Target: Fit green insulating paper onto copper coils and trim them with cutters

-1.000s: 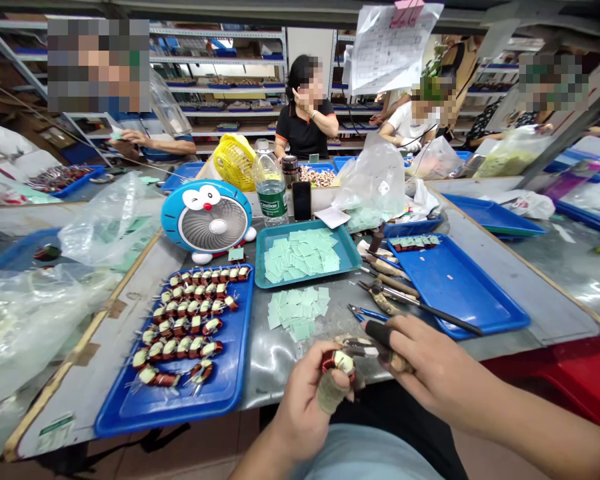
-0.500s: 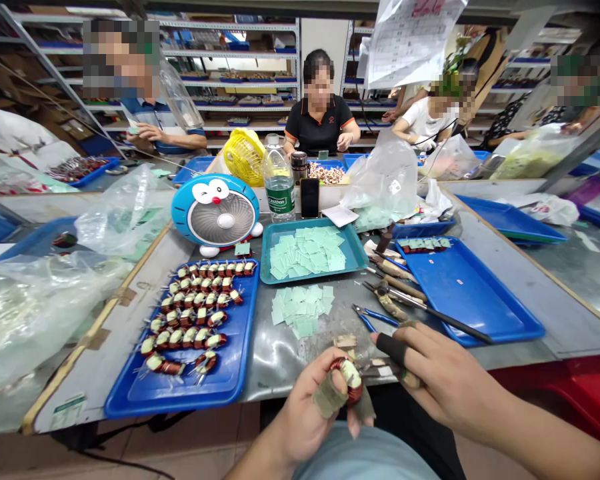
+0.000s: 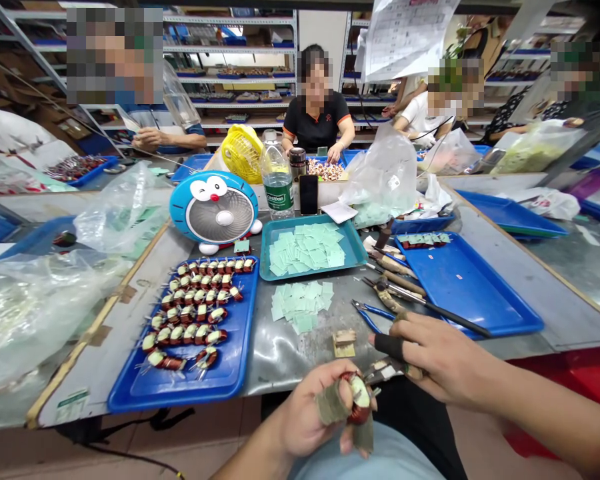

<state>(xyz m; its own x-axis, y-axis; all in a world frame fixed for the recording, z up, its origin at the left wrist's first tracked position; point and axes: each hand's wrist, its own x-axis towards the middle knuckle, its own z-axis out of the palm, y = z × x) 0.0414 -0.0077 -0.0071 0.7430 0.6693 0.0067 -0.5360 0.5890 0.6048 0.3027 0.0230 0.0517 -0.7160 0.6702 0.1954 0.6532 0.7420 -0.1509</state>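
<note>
My left hand (image 3: 307, 407) is closed around a copper-wound ring coil (image 3: 361, 395) with a pale cover on its top and short wire ends. Cloth wraps cover its thumb and a finger. To the right, my right hand (image 3: 443, 357) hovers by the table's front edge, its fingers curled and a black sleeve on one of them. What it grips, if anything, is hidden behind the fingers. Blue-handled cutters (image 3: 373, 313) lie just beyond it. A small wooden block (image 3: 344, 342) sits on the metal table above the coil.
On the left, a blue tray (image 3: 230, 373) bears rows of similar coils. Pale green sheets (image 3: 303, 303) lie in front of a teal tray (image 3: 353, 257). Another blue tray (image 3: 490, 293) is on the right, beside several hand tools (image 3: 400, 283). A blue cartoon fan (image 3: 215, 213) stands behind.
My left hand and the coil have shifted slightly right and down. The right hand has stayed close by, a little further from the coil, and the wooden block shows more fully.
</note>
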